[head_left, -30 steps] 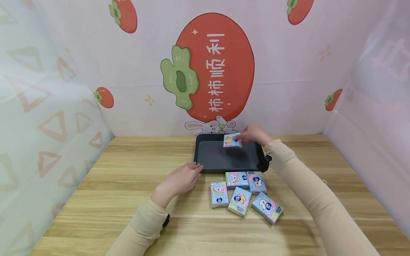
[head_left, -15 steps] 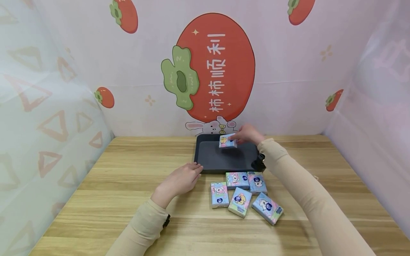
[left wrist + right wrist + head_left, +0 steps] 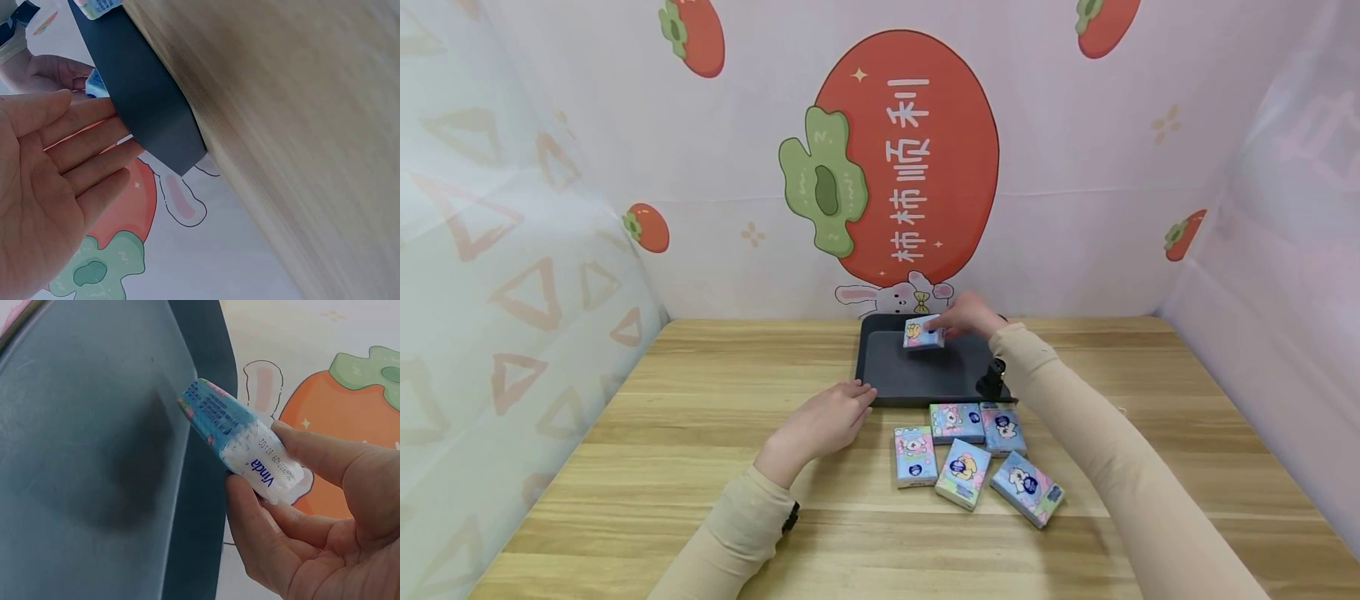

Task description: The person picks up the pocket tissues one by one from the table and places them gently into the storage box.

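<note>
My right hand (image 3: pixel 972 315) pinches a tissue pack (image 3: pixel 923 332) between thumb and fingers above the far part of a dark grey tray (image 3: pixel 917 375). In the right wrist view the pack (image 3: pixel 237 444) shows its white "Vinda" end, and its shadow falls on the tray floor. With straight fingers, my left hand (image 3: pixel 823 421) touches the tray's near left corner; the left wrist view shows those fingertips against the tray's outer wall (image 3: pixel 134 81). In front of the tray, several more tissue packs (image 3: pixel 962 473) lie flat on the table.
The wooden table (image 3: pixel 700 500) reaches back to a printed cloth wall (image 3: pixel 737 125) close behind the tray. Cloth also hangs at the left and right sides. Two of the loose packs lie right against the tray's near edge, one of them a pack (image 3: pixel 957 422) set lengthwise.
My right hand has carried the held tissue pack a little to the left over the tray. The left hand and the loose packs have stayed in place.
</note>
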